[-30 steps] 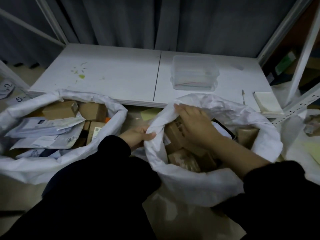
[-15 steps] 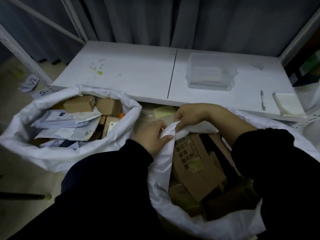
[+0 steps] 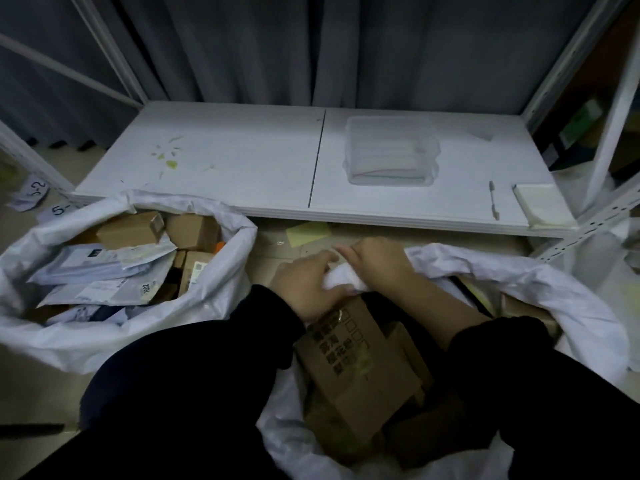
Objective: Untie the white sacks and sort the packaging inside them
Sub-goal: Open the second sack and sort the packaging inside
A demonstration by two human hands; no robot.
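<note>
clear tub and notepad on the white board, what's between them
In the head view, a pen lies between the clear tub and the notepad, close to the notepad; otherwise bare white board.

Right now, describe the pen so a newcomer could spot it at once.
Start at the low white shelf. On its right panel, near the front edge, the pen lies just left of the pale notepad and right of the clear tub. It is the only thin stick there.
</note>
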